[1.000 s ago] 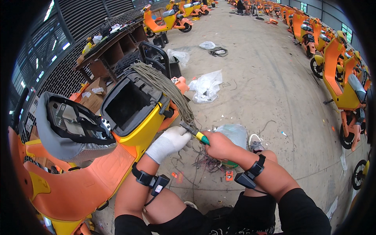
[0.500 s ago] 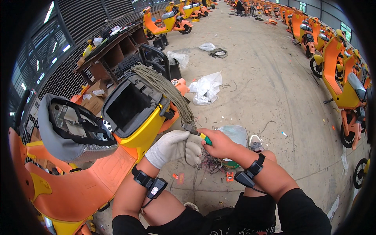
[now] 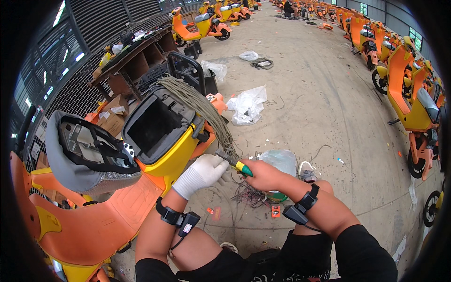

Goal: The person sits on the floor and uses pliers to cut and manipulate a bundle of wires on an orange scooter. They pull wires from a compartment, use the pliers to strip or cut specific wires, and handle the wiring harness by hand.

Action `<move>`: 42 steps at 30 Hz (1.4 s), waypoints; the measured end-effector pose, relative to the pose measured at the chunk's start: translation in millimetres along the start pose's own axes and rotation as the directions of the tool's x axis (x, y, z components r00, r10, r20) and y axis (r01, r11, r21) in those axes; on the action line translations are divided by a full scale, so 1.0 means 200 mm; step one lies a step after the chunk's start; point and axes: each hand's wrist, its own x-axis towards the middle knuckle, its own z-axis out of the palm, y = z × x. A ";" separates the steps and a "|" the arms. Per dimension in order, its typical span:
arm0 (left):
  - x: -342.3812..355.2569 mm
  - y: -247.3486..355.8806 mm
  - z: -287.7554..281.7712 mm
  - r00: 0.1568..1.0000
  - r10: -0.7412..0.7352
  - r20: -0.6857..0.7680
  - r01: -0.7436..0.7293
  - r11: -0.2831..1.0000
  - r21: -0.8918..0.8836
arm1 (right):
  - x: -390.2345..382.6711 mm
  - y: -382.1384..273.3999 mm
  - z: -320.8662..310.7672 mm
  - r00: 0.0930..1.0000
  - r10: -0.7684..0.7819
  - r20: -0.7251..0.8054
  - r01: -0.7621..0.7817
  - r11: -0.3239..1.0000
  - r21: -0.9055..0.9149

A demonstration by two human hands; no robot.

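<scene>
My right hand [image 3: 263, 174], bare, is wrapped round pliers [image 3: 242, 168] with a yellow and green handle. Their dark metal head [image 3: 226, 156] points up and left, beside the fingers of my left hand [image 3: 203, 174]. That hand wears a white glove and its fingers are curled closed; what they hold is hidden. Just above both hands hang the lower ends of a thick bundle of grey-green cables [image 3: 199, 105]. The bundle lies over the rim of an open black storage bin [image 3: 157, 123] on a yellow and orange scooter [image 3: 108, 202], whose grey seat [image 3: 77, 162] is tipped open.
Below my hands, cable scraps [image 3: 251, 195] lie on the concrete floor beside a plastic-covered bucket [image 3: 279, 162]. White plastic sheeting [image 3: 248, 105] lies further off. Parked scooters [image 3: 408, 89] line the right side. A cluttered brown workbench [image 3: 134, 66] stands at the far left.
My left hand has turned over, its back now upward, and the thin cable loop that hung from its fingers no longer shows. The pliers have shifted slightly left and down.
</scene>
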 end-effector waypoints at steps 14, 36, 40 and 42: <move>0.08 -0.07 0.14 0.989 0.030 -0.145 0.089 0.663 0.743 | 0.01 0.01 0.05 0.990 0.133 0.046 -0.130 0.989 -0.073; -0.05 0.10 -0.03 0.985 0.064 0.159 0.062 0.731 -0.679 | -0.01 -0.04 -0.05 0.962 -0.168 -0.213 0.186 0.980 0.069; -0.04 0.07 -0.03 0.994 -0.033 0.103 0.072 0.912 -0.403 | -0.01 -0.01 -0.03 0.978 -0.126 -0.166 0.124 0.992 -0.024; -0.01 0.02 -0.01 0.998 -0.063 0.033 0.068 0.979 -0.195 | 0.00 0.01 0.00 0.982 -0.114 -0.151 0.104 0.992 -0.069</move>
